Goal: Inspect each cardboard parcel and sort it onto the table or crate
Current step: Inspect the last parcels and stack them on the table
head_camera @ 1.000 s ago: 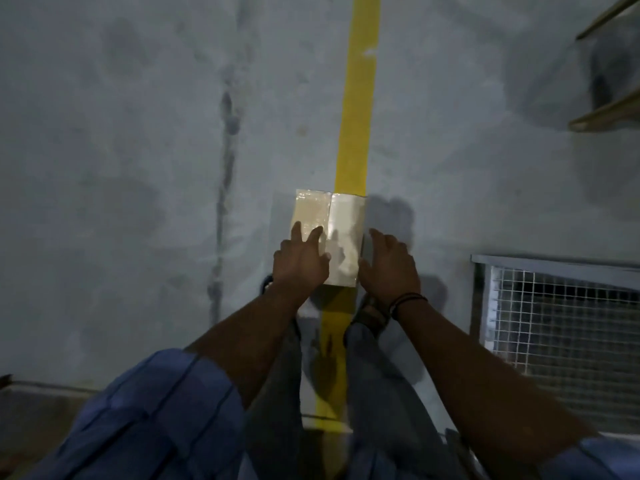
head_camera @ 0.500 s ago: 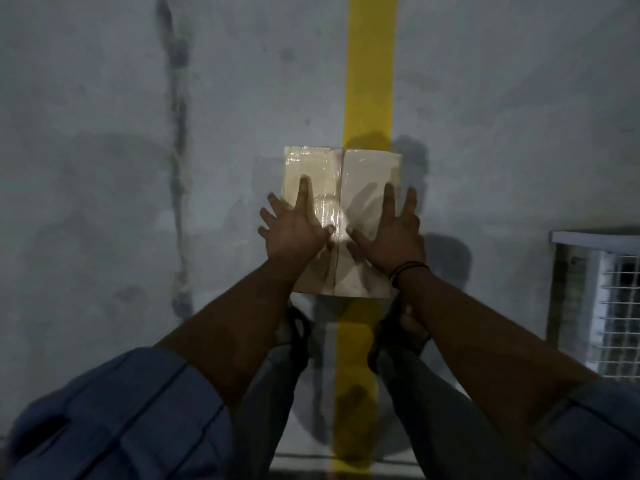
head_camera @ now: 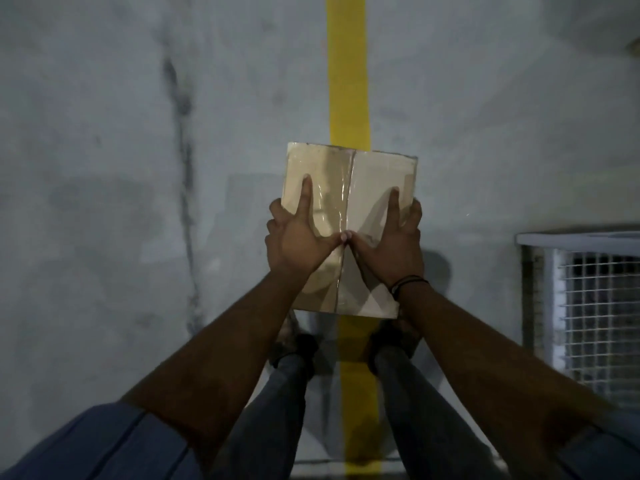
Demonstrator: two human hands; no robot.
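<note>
Cardboard, shiny tape [head_camera: 341,202] down the middle: the parcel [head_camera: 375,174] is up off the floor [head_camera: 104,168], over the yellow line [head_camera: 348,81]. The left hand [head_camera: 298,240] grips its left edge and the right hand [head_camera: 394,251] its right edge, thumbs meeting on the tape. It looks stiff and light. The tape may be slippery, so the bare edges are best to hold. A moment ago both hands lay flat on top and it sat lower. A wire crate [head_camera: 595,306] stands right of the yellow line.

One cardboard parcel [head_camera: 374,174], one left hand [head_camera: 298,242], one right hand [head_camera: 391,247], one wire-mesh crate [head_camera: 571,239], one yellow line [head_camera: 348,81].
</note>
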